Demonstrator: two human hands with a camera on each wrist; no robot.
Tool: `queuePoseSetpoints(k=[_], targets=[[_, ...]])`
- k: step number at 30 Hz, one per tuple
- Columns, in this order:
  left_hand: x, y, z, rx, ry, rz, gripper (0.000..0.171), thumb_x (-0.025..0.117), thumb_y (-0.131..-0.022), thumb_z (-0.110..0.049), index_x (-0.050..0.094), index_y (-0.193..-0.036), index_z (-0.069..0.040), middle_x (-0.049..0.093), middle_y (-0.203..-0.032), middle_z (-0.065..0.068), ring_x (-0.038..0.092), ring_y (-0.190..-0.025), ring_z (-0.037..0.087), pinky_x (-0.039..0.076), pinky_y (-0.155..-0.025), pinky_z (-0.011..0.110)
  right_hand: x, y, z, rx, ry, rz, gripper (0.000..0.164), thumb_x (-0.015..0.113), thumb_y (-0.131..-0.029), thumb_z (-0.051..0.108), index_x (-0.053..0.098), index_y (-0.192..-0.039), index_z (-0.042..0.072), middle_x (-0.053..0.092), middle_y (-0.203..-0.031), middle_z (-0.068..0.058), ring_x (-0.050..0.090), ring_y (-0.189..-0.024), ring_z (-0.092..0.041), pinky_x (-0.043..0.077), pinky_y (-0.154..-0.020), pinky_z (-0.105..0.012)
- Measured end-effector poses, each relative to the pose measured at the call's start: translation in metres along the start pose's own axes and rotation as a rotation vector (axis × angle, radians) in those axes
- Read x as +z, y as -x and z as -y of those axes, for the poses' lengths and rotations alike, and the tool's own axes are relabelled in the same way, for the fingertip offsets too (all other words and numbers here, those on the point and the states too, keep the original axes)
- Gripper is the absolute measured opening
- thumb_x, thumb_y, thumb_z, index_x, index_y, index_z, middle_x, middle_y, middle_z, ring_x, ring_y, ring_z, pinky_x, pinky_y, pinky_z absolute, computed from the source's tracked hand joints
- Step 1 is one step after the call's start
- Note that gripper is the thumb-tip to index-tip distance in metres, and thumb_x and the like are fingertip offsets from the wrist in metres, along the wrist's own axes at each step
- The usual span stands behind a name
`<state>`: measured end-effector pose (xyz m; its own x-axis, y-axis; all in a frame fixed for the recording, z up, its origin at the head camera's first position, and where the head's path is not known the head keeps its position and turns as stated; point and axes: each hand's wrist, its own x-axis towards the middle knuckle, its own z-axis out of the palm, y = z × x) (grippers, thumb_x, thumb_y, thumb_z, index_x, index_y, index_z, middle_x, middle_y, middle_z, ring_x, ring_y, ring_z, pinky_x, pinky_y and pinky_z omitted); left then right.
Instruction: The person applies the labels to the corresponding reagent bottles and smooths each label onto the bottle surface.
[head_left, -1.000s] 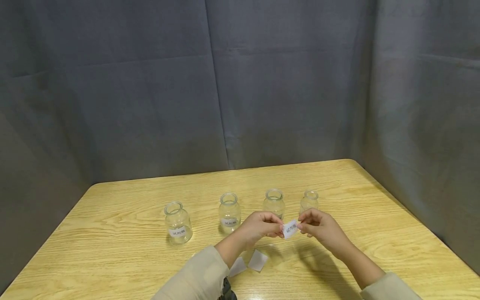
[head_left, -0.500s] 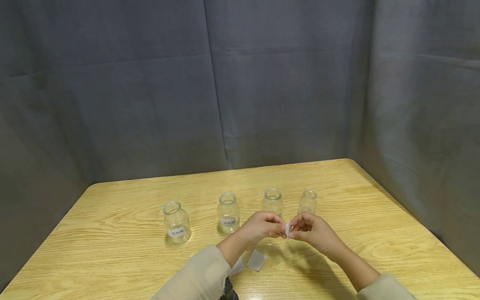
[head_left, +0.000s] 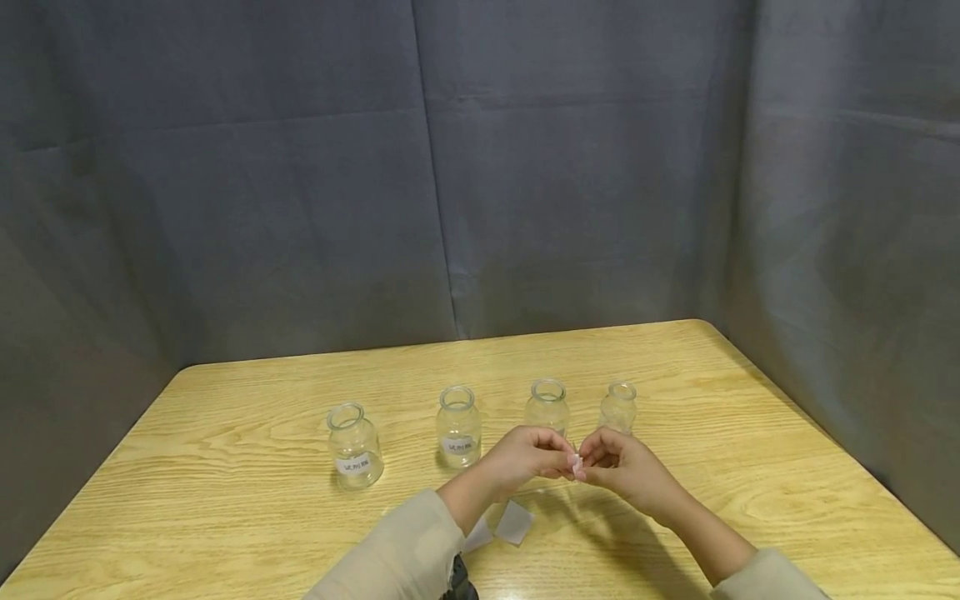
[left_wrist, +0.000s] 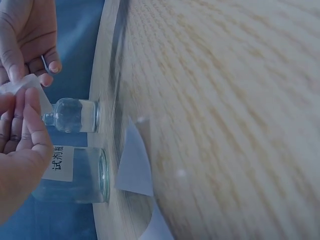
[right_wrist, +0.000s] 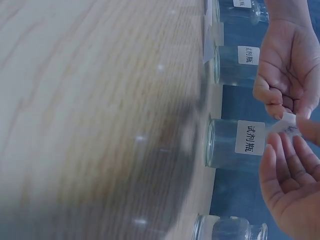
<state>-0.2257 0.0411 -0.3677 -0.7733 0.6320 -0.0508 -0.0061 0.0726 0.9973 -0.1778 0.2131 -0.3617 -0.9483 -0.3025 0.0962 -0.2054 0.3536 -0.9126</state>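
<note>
In the head view my left hand (head_left: 521, 457) and right hand (head_left: 633, 471) meet above the table. Between their fingertips they pinch a small white paper label (right_wrist: 288, 123), whose printed face is partly hidden by fingers. Behind the hands stand a clear glass jar (head_left: 547, 408) and a smaller jar (head_left: 617, 407) at the right. Farther left are two more jars, one nearer the middle (head_left: 459, 427) and one leftmost (head_left: 356, 446). Both bear white labels with printed characters. A label also shows on the jar (right_wrist: 227, 145) behind the fingers in the right wrist view.
Two pale paper pieces lie on the wooden table (head_left: 225, 467): one square (head_left: 515, 522), the other (head_left: 478, 534) partly behind the left forearm. Grey curtains (head_left: 300, 183) enclose the table at the back and sides. A dark wrist device (head_left: 459, 581) sits beneath the left sleeve.
A second ago the label faced the camera, spread between hands held apart. The right hand has since come left to meet the left hand, and the label is now turned and mostly covered by fingertips.
</note>
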Motion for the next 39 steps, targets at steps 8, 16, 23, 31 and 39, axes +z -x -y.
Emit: queuePoseSetpoints(k=[8,16,23,31,39], targets=[[-0.001,0.0,0.001,-0.031,-0.006,-0.051,0.008,0.055,-0.082,-0.003,0.056,-0.085,0.005,0.058,-0.079,0.006,0.059,-0.073,0.017,0.048,-0.071,0.029,0.0,-0.001,0.0,-0.008,-0.048,0.011,0.016,0.051,-0.08,-0.006,0.046,-0.095,-0.006,0.05,-0.079,-0.011,0.052,-0.072,-0.021,0.046,-0.064,-0.031],[-0.002,-0.001,0.005,-0.043,0.0,-0.054,0.005,0.055,-0.08,0.002,0.053,-0.084,0.006,0.054,-0.075,0.005,0.057,-0.066,0.014,0.049,-0.066,0.028,-0.009,0.001,-0.001,-0.028,-0.055,0.089,0.019,0.053,-0.081,0.001,0.05,-0.099,-0.005,0.054,-0.083,-0.013,0.054,-0.076,-0.02,0.046,-0.068,-0.035],[-0.003,0.001,0.005,-0.055,-0.057,-0.041,0.006,0.056,-0.08,0.001,0.052,-0.084,0.003,0.053,-0.075,0.004,0.056,-0.067,0.013,0.048,-0.065,0.024,-0.018,0.003,-0.005,0.025,-0.03,0.147,0.027,0.062,-0.079,0.014,0.052,-0.095,-0.004,0.057,-0.085,-0.01,0.055,-0.079,-0.02,0.046,-0.069,-0.035],[0.0,0.005,0.005,-0.039,-0.136,-0.045,0.006,0.057,-0.079,-0.002,0.053,-0.083,0.0,0.053,-0.072,0.004,0.056,-0.066,0.012,0.048,-0.064,0.025,-0.027,0.008,-0.008,0.012,-0.112,0.227,0.029,0.062,-0.078,0.01,0.049,-0.097,-0.008,0.06,-0.091,-0.015,0.056,-0.084,-0.022,0.047,-0.071,-0.032],[0.003,0.005,0.005,-0.036,-0.123,-0.043,0.006,0.058,-0.077,0.002,0.053,-0.081,0.002,0.053,-0.069,0.005,0.056,-0.065,0.014,0.048,-0.063,0.029,-0.028,0.007,-0.011,-0.021,-0.054,0.188,0.02,0.058,-0.081,0.015,0.056,-0.09,-0.004,0.056,-0.09,-0.013,0.054,-0.085,-0.025,0.043,-0.077,-0.043]])
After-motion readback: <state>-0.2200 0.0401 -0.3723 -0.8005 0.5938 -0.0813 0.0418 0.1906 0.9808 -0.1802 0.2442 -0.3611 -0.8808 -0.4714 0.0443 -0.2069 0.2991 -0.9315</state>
